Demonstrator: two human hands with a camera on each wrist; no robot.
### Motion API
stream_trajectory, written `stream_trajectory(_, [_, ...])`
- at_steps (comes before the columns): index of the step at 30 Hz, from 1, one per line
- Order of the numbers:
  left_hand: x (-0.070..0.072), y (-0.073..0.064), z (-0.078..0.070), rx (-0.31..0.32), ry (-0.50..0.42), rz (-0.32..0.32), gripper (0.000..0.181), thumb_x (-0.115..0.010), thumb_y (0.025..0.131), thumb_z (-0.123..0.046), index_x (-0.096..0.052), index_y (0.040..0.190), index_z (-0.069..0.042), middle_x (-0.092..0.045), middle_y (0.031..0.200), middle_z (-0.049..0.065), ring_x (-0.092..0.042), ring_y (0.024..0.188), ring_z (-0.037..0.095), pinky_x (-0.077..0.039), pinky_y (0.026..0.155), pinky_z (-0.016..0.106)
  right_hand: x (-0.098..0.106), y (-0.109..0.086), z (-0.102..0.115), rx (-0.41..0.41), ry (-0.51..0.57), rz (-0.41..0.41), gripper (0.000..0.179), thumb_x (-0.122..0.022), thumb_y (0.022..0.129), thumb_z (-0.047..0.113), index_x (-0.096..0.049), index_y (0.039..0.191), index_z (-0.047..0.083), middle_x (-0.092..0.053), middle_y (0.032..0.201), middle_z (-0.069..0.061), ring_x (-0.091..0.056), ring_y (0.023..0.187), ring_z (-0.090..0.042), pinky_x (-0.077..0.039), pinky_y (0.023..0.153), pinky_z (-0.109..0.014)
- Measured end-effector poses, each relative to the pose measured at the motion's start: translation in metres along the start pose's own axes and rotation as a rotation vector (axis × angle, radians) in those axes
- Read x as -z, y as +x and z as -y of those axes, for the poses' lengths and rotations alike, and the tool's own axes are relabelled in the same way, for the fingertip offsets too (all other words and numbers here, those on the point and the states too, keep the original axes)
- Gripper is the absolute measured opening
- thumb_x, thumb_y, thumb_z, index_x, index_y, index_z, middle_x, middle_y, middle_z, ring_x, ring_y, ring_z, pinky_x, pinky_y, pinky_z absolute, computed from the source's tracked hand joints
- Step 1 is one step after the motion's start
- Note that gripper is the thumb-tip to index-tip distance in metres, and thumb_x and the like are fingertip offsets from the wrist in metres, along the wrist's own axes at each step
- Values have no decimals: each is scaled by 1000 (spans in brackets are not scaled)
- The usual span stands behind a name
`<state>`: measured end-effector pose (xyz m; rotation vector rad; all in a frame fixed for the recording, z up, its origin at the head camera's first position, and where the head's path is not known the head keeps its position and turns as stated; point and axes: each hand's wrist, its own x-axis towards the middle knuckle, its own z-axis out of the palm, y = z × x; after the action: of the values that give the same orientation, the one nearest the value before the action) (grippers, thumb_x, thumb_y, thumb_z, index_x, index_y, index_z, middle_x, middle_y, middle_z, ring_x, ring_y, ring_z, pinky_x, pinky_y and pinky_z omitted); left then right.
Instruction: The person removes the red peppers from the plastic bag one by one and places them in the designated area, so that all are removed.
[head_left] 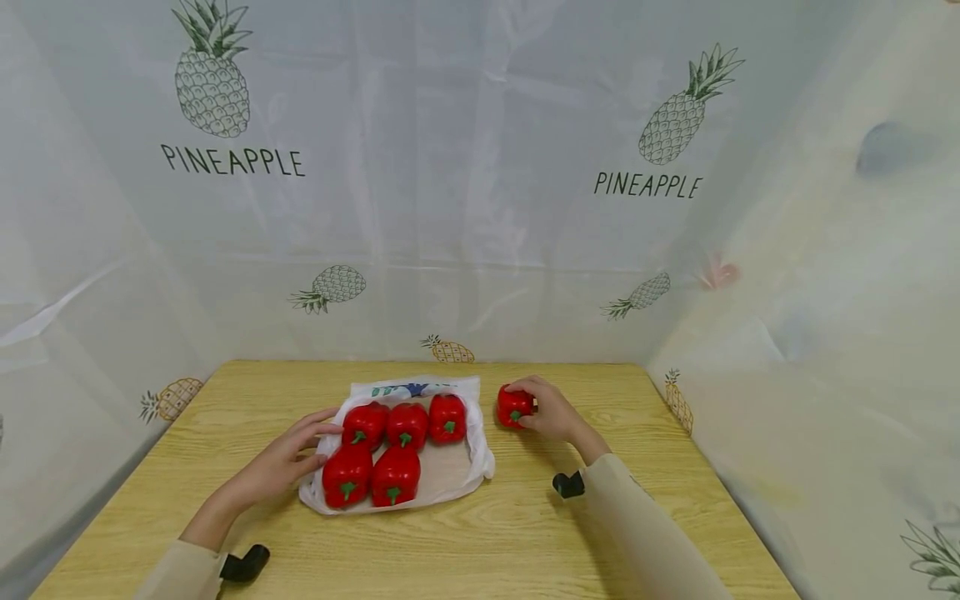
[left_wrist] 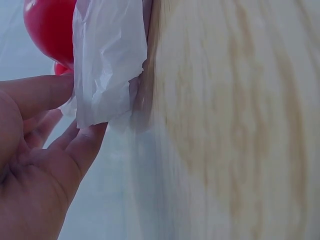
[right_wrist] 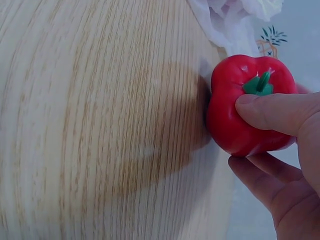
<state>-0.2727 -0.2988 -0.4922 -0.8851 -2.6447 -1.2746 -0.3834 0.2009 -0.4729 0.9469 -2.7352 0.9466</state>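
Observation:
My right hand (head_left: 553, 414) grips a red bell pepper (right_wrist: 240, 125) with a green stem, to the right of the white plastic bag (head_left: 480, 467). In the right wrist view the thumb lies over the pepper near its stem, with fingers on its lower side. At the bag's left edge, my left hand (head_left: 281, 458) rests with loosely extended fingers. In the left wrist view, its thumb and fingertips touch the crinkled plastic, partly hidden behind it. Several more red bell peppers (head_left: 395, 475) sit together on the bag, filling its left and back; bare lining shows at its front right.
Both hands work over a light wooden table (head_left: 420, 550). A pale translucent curtain (head_left: 465, 208) printed with pineapples hangs behind the table and along both sides. A black wrist mount (head_left: 246, 564) shows at the left sleeve, another black mount (head_left: 567, 484) at the right.

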Motion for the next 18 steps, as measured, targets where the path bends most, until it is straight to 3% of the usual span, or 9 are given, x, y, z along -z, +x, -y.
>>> stream_trajectory(5, [-1, 0, 2, -3, 1, -4, 43, -66, 100, 6, -63, 141, -7, -37, 164, 26, -56, 130, 50, -51, 99, 20, 1, 0, -1, 13, -11, 7, 57, -83, 86, -9, -66, 138, 7, -63, 140, -17, -61, 127, -39, -58, 101, -52])
stream_trajectory(11, [-1, 1, 5, 16, 8, 8, 45, -67, 100, 5, -62, 142, -9, -36, 166, 22, -55, 134, 35, -51, 101, 20, 2, 0, -2, -6, 4, 37, 57, -82, 89, -7, -65, 141, 8, -61, 144, -17, -59, 130, -39, -56, 103, -54])
stream_trajectory(18, [-1, 0, 8, -29, 13, -10, 44, -68, 99, 5, -63, 141, -7, -38, 163, 26, -53, 136, 37, -51, 101, 20, 4, 0, -6, 6, -7, 68, 57, -80, 90, -7, -63, 143, 7, -59, 147, -20, -57, 132, -41, -55, 104, -54])
